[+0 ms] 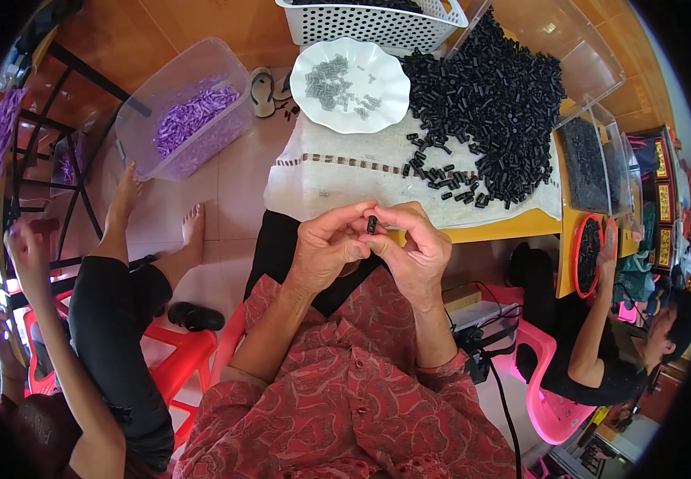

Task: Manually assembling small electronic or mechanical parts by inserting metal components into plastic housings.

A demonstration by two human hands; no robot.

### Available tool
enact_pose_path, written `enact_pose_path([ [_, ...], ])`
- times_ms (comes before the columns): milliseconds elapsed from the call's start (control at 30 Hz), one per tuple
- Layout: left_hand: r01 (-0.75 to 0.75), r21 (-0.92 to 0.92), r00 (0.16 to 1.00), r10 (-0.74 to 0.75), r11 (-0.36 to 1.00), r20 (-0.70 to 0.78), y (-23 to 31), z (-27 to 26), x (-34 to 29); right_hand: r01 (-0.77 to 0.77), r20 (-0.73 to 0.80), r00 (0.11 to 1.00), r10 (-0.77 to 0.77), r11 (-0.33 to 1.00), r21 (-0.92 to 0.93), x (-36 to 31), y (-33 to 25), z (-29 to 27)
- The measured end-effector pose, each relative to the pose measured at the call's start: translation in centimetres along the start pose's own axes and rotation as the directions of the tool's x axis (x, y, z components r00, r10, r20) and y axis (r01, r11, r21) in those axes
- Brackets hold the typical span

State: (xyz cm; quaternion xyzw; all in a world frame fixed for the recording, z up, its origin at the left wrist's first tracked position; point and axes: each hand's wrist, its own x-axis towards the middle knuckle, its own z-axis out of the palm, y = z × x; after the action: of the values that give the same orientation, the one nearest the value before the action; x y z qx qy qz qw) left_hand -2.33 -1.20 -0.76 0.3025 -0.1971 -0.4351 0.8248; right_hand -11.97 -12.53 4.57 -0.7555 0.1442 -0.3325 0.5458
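Both my hands meet above my lap, just short of the yellow table's near edge (473, 235). Between their fingertips is a small black cylindrical plastic piece (372, 224), held upright. My left hand (323, 246) pinches it from one side, and my right hand (416, 254) closes on it from the other. Ahead lies a white cloth (337, 191) with a brown stripe. On it stands a scalloped white plate (393, 108) bearing small clear pieces (331, 83). A large heap of similar black pieces (497, 96) spreads over the table's right side.
A perforated white basket (369, 28) stands at the back. Clear bins (589, 164) line the right, near a red-rimmed dish (587, 255) and a seated person. On the left, another person sits by a tub of purple pieces (202, 120). A black cable (505, 407) hangs at right.
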Motion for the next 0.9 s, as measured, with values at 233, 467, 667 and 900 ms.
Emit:
enact_pose_path([
  [233, 0.008, 0.006, 1.000, -0.008, 1.000, 0.016, 0.1, -0.1, 0.1, 0.033, 0.010, 0.999, -0.033, 0.999, -0.035, 0.1, 0.0, -0.1],
  [467, -0.001, 0.032, 1.000, 0.002, 1.000, -0.030, -0.3, -0.6, -0.2, 0.051, -0.019, 0.998, -0.053, 0.995, -0.085, 0.0, 0.4, 0.1],
  [667, 0.014, 0.014, 1.000, -0.014, 1.000, -0.014, 0.7, 1.1, 0.5, -0.045, -0.078, 0.996, 0.040, 0.998, -0.053, 0.0, 0.1, 0.2],
  [900, 0.098, 0.058, 0.990, -0.091, 0.994, -0.103, 0.6, 0.9, 0.6, 0.059, -0.026, 0.998, -0.063, 0.988, -0.143, 0.3, 0.1, 0.1],
])
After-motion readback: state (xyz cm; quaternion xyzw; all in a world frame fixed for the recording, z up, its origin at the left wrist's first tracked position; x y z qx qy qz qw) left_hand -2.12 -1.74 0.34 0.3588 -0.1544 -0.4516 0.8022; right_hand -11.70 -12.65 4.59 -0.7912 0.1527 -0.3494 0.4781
